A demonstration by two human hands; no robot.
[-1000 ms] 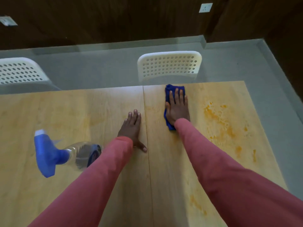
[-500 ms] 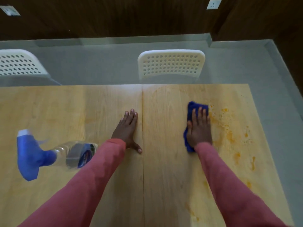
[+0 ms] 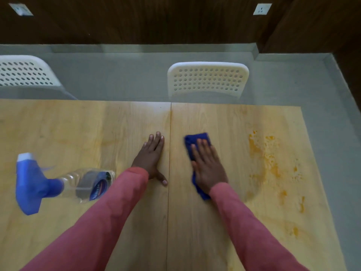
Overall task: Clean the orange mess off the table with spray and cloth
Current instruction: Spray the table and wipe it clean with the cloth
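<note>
The orange mess (image 3: 271,163) is smeared and speckled over the right part of the light wooden table (image 3: 78,130). My right hand (image 3: 209,167) presses flat on a blue cloth (image 3: 197,138), which lies just right of the table's seam and left of the mess, apart from it. Resting flat on the wood just left of the seam, my left hand (image 3: 152,157) holds nothing. A clear spray bottle (image 3: 84,182) with a blue trigger head stands on the left part of the table, beside my left sleeve.
Two white perforated chairs, one (image 3: 208,79) behind the table's far edge and another (image 3: 23,73) at far left. Grey floor runs beyond the table's right edge (image 3: 320,173). Fainter orange spots (image 3: 295,230) sit nearer me on the right.
My right hand swept the cloth from near the far edge to the right against the mess, then back left toward the seam. The left hand and bottle stayed put.
</note>
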